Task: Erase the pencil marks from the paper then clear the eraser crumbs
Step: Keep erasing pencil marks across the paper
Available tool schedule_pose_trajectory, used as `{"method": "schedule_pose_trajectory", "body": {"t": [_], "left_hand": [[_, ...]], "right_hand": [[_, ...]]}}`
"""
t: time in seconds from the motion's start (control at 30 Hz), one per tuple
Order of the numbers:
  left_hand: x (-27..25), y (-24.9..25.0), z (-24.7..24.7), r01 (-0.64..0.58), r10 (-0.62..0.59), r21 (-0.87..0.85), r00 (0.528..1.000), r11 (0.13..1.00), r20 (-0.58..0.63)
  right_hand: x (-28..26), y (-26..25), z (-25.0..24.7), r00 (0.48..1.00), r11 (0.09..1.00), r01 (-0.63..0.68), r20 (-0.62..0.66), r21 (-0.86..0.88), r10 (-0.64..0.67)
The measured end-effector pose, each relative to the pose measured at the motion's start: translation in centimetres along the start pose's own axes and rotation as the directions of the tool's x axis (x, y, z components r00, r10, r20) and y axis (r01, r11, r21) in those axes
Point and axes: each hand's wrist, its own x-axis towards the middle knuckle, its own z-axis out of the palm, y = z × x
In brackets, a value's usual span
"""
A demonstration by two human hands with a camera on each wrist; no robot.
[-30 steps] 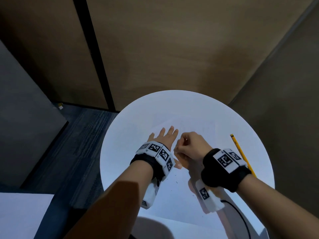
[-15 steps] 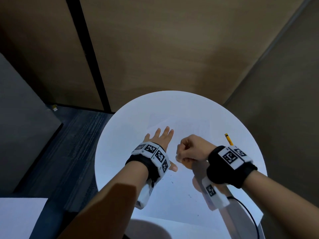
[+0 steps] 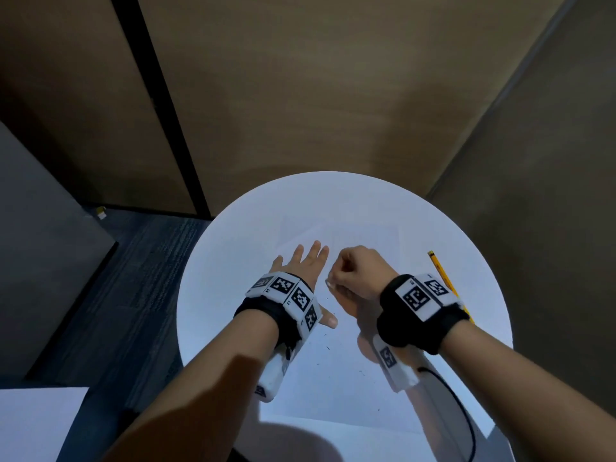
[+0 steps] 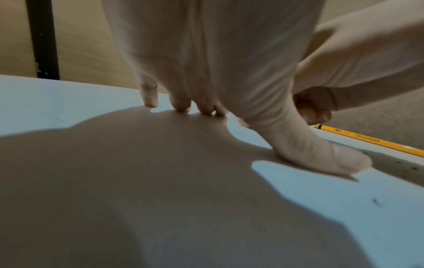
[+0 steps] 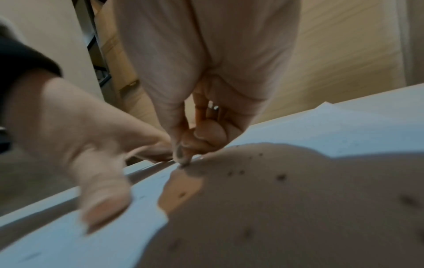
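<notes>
Head view: left hand point(image 3: 308, 265) is pressing flat on thin, slippery paper point(image 3: 333, 378); right hand point(image 3: 358, 273) is pinching a small eraser point(image 5: 182, 156), judged soft, beside it.

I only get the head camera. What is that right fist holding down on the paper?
Observer: The right wrist camera shows the right hand pinching a small eraser. The eraser's tip is smudged grey and touches the paper.
Operator: Is the flat left hand really pressing down?
Observer: Seen from the left wrist camera, the left hand has its fingertips and thumb down on the paper.
Operator: Anything written on the pencil?
Observer: Yes, the pencil has printed lettering along its yellow side.
</notes>
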Motion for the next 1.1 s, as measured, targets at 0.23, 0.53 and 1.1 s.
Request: {"method": "schedule_pose_trajectory", "body": {"t": [0.23,0.53,1.1], "left_hand": [[0.0,-0.1,0.0,0.005,-0.005,0.007,1.0,1.0,0.003],[-0.1,2.2,-3.7,0.007,0.003,0.142,0.998,0.99,-0.067],[1.2,2.9,-3.7,0.011,-0.029,0.177,0.995,0.984,0.098]], "right_hand": [[-1.8,1.2,-1.2,0.96,0.996,0.044,0.28,-0.083,-0.02],[-2.3,3.9,-4.2,0.98,0.895,-0.165,-0.032,0.414,0.196],[-2.8,1.9,-1.0,0.974,0.996,0.058,0.225,-0.065,-0.042]]}}
